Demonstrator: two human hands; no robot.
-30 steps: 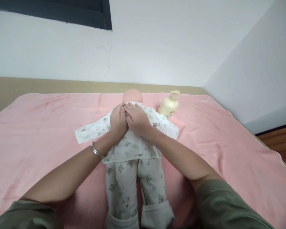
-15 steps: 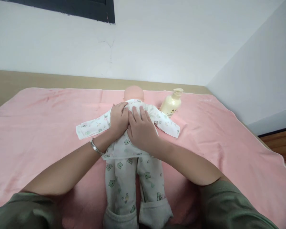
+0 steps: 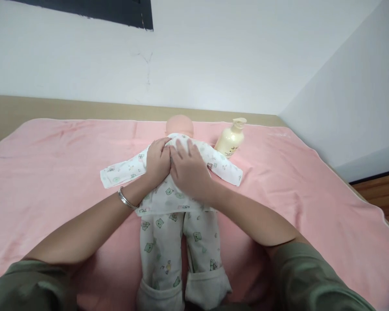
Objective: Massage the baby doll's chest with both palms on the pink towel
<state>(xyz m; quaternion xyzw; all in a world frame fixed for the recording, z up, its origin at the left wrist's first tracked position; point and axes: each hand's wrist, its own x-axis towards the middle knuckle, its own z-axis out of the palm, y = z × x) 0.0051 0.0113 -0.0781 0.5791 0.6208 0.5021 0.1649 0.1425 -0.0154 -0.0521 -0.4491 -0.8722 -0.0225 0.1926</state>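
A baby doll lies face down, its bald head toward the wall. It wears a white printed top with both sleeves spread sideways, and matching trousers with turned-up cuffs. My left hand rests on the left side of the doll's upper back, fingers stretched forward, a silver bangle on the wrist. Beside it, my right hand is laid over the middle and right of the back, fingers spread and slightly blurred. The hands meet near the doll's spine. Neither one grips anything.
A cream pump bottle stands just past the doll's right sleeve. Beneath everything spreads a pink blanket over a light wooden surface. A white wall rises behind, with another wall at the right.
The whole view has shifted slightly, moving everything a little left in the picture. My right hand's fingers have moved slightly on the doll's back; my left hand stays in place.
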